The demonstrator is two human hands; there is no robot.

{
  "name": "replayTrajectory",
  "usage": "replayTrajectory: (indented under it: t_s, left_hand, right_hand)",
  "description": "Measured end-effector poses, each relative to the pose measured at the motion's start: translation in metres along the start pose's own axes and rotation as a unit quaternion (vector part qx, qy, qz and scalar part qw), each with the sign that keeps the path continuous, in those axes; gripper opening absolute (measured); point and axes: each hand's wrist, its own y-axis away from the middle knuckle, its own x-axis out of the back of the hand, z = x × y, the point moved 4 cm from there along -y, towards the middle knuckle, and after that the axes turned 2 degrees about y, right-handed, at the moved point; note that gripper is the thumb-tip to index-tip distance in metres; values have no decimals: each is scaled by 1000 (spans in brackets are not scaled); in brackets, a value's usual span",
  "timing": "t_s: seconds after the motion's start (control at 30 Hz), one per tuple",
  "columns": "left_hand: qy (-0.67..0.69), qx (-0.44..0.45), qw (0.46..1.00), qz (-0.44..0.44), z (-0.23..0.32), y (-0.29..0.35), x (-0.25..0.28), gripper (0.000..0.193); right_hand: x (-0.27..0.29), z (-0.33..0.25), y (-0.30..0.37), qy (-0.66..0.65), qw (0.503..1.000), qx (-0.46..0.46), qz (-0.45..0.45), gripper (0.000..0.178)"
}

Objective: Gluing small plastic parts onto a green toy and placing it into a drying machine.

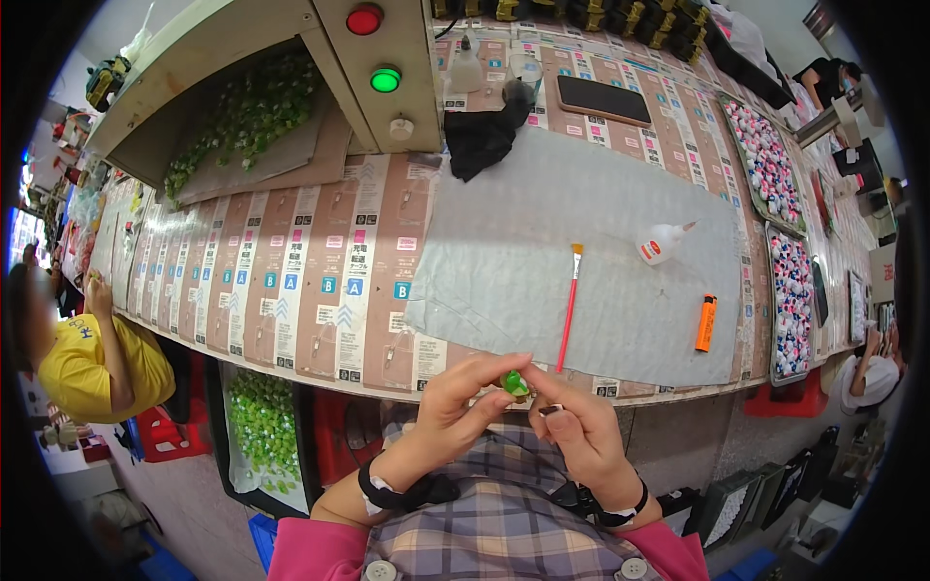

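In front of my body, at the table's near edge, my left hand (473, 395) pinches a small shiny green piece (515, 384) between thumb and fingers. My right hand (579, 428) is closed close beside it, its fingertips meeting the green piece. A small dark flat item (550, 410) shows between the right thumb and fingers; its kind is too small to make out. Beyond the hands, a thin brush with a red handle (568, 315) lies on a grey sheet (504, 232). To its right are a white squeeze bottle (664, 242) lying tilted and an orange lighter (706, 323).
A metal box with red and green buttons (373, 77) stands at back left, with green pieces (242, 121) inside. A phone (604, 100) and black cloth (481, 140) lie behind. Trays of coloured pieces (792, 300) line the right. A green-filled tray (262, 426) sits lower left. People work at both sides.
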Motion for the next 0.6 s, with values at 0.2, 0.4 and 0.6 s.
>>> replayTrajectory:
  t_s: [0.2, 0.4, 0.6]
  left_hand:
    - [-15, 5, 1000, -13, 0, -2, 0, 33]
    - [-55, -32, 998, -21, 4, -4, 0, 33]
    - [-87, -46, 995, -33, 6, -3, 1, 35]
  right_hand:
    - [-1, 0, 0, 66, 997, -10, 29, 36]
    - [-4, -5, -3, 142, 987, 51, 50, 33]
    - [-2, -4, -2, 131, 988, 58, 53, 31]
